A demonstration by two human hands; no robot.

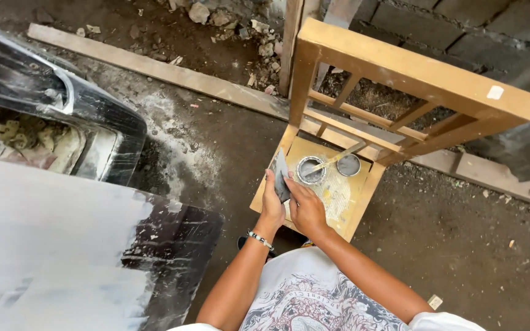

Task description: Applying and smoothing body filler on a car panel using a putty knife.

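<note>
Over wooden chair (363,67) seat: both hands' fingers (275,187) pinching flat grey spreader (281,175).

Grey flat scraper (281,176) upright over chair seat (336,197).

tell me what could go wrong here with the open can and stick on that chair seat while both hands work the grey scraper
1. The stir stick juts out of the open can, so a bump from the right hand could tip it.
2. Can and lid sit on the small chair seat; a nudge might spill filler.
3. The left hand grips the scraper near its edge, so it may get smeared.
</note>
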